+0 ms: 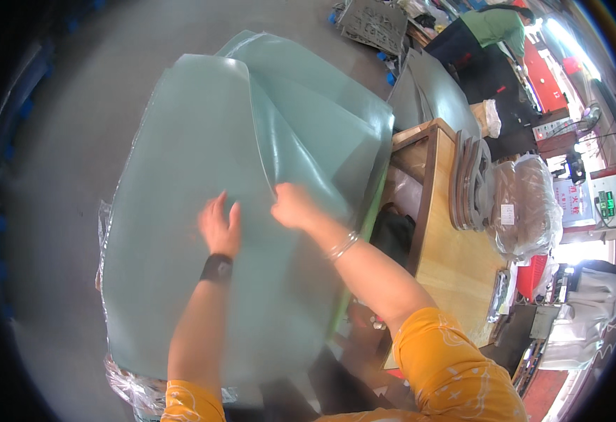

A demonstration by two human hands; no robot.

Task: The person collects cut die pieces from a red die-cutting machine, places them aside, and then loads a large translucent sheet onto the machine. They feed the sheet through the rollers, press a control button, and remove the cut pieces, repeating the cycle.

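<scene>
left hand (220, 228) lies flat on the top green sheet (181, 211), fingers spread and pointing up the frame, palm down. its grip is open, nothing pinched, just pressing on the surface. black watch (216, 268) on that wrist.

right hand (292, 205) sits just beside it, to the right, at the edge of a lifted sheet (308, 126). its grip is closed on that sheet edge, fingers curled over it; the exact pinch is hidden behind the knuckles. silver bangle (343, 246) on the right wrist. both sleeves are orange.

the sheets are large, thin, pale green and translucent, stacked as a pile (202, 316) that fills the centre-left of the view. the upper ones are peeled up and fan out toward the top right, curving over; the lower ones lie flat. clear plastic wrap (128, 387) shows crumpled under the pile at its lower-left edge and along the left side.

grey floor (61, 141) lies left of and above the pile. to the right stands a wooden table (455, 260), touching or just beside the pile's right edge, can't tell which. on it are a stack of dark flat pieces (466, 183) and a bag-wrapped bundle (526, 207) next to that. another person in a green top (494, 24) is bent over well apart, top right.
</scene>
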